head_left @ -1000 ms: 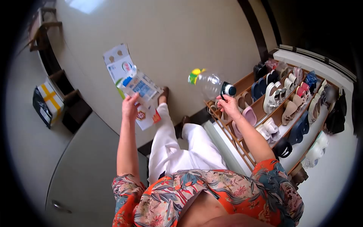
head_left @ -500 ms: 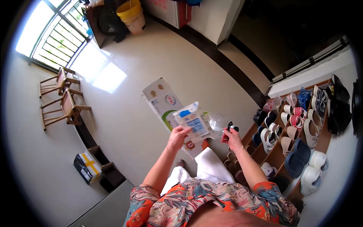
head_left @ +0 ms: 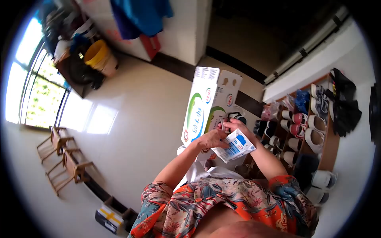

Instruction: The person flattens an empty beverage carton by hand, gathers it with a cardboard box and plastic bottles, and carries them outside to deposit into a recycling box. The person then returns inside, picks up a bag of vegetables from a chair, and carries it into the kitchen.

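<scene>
My left hand [head_left: 213, 139] is closed around the edge of a white plastic packet [head_left: 240, 146] with blue print, tilted over my right wrist. Close against it, my right hand [head_left: 237, 126] has its fingers bent together. At its far side shows a dark-rimmed item [head_left: 237, 117], with what looks like clear plastic by it; its kind is unclear. Behind both hands rises a white carton [head_left: 197, 105] with green and blue print, two of its panels showing. My left forearm crosses its lower edge, and what supports the carton is hidden.
On my right stands a wooden shoe rack [head_left: 325, 146] full of shoes. Two small wooden chairs [head_left: 73, 164] are at the left, with a yellow-taped box [head_left: 109, 218] below them. A yellow bucket [head_left: 99, 57] stands at the far left, near a window [head_left: 35, 95]. Blue cloth [head_left: 145, 16] hangs ahead.
My hands have come together, and the packet has moved right and down. The carton now shows a second panel and stands higher in view. My view has turned to the left.
</scene>
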`<state>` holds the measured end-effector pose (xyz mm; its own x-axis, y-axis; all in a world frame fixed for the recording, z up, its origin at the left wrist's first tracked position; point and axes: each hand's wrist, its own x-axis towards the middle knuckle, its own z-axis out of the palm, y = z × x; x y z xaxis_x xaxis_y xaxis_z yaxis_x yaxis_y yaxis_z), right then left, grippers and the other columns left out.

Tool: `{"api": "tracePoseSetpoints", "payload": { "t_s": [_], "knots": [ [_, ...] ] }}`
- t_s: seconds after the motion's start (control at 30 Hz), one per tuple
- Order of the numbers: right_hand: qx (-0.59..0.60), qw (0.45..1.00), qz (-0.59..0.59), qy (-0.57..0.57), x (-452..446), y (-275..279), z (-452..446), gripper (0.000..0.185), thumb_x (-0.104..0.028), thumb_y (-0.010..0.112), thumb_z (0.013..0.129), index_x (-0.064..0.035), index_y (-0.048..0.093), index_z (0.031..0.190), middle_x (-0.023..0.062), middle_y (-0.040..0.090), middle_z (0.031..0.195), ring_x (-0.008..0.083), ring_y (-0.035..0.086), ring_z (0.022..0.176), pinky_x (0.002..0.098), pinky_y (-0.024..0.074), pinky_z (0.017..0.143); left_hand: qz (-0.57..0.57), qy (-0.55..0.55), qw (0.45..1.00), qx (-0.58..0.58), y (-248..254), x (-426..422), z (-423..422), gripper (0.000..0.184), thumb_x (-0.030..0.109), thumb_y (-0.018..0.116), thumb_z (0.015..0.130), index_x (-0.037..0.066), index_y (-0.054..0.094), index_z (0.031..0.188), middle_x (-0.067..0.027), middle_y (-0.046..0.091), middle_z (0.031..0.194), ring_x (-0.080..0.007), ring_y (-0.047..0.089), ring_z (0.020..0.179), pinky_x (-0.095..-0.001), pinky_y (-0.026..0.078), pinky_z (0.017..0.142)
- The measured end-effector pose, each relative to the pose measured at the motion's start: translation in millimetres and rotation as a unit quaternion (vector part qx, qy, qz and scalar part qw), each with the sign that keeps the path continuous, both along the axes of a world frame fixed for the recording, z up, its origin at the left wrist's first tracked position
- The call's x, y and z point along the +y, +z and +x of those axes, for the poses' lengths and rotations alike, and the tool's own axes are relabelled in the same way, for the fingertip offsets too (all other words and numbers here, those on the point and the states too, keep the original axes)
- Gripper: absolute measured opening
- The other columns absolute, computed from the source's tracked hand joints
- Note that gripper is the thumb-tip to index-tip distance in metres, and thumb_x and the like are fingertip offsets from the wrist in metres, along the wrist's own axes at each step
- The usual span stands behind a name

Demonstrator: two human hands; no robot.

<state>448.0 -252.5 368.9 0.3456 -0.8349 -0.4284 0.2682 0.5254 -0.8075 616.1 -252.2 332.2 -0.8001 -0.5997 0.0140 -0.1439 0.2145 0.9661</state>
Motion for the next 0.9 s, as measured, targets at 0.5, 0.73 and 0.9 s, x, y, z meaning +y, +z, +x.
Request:
{"api": "tracePoseSetpoints", "payload": {
  "t_s": [0.5,0.73,0.9],
  "knots": [
    [-0.043,0.996,0.008,-0.083,66,59,20,0.014,0.003,0.055,0.080,-0.0050,0.058,0.092,0.0096,0.060,0.087,0.0205,0.059,0.083,0.0315,0.0506,0.075,-0.071,-0.042,0.996,-0.039,57,57,8,0.047,0.041,0.058,0.074,-0.002,0.059,0.093,-0.0179,0.059,0.086,-0.0283,0.056,0.084,-0.0352,0.042,0.075],
    [-0.071,0.986,0.049,-0.142,65,83,-2,0.013,-0.002,0.061,0.077,-0.0076,0.058,0.089,0.0048,0.058,0.083,0.0148,0.058,0.076,0.0265,0.0493,0.065,-0.027,-0.023,0.999,-0.018,88,56,-3,0.044,0.035,0.061,0.074,0.000,0.059,0.099,-0.0176,0.059,0.092,-0.0257,0.056,0.087,-0.0334,0.042,0.079],
    [-0.132,0.987,-0.097,-0.008,38,80,-19,0.018,-0.011,0.055,0.082,-0.0061,0.056,0.100,0.0071,0.060,0.087,0.0172,0.059,0.082,0.0294,0.0487,0.071,0.043,0.046,0.996,0.063,96,48,7,0.045,0.036,0.063,0.076,0.001,0.058,0.104,-0.0148,0.061,0.098,-0.0215,0.056,0.090,-0.0313,0.042,0.081]
  ]
}}
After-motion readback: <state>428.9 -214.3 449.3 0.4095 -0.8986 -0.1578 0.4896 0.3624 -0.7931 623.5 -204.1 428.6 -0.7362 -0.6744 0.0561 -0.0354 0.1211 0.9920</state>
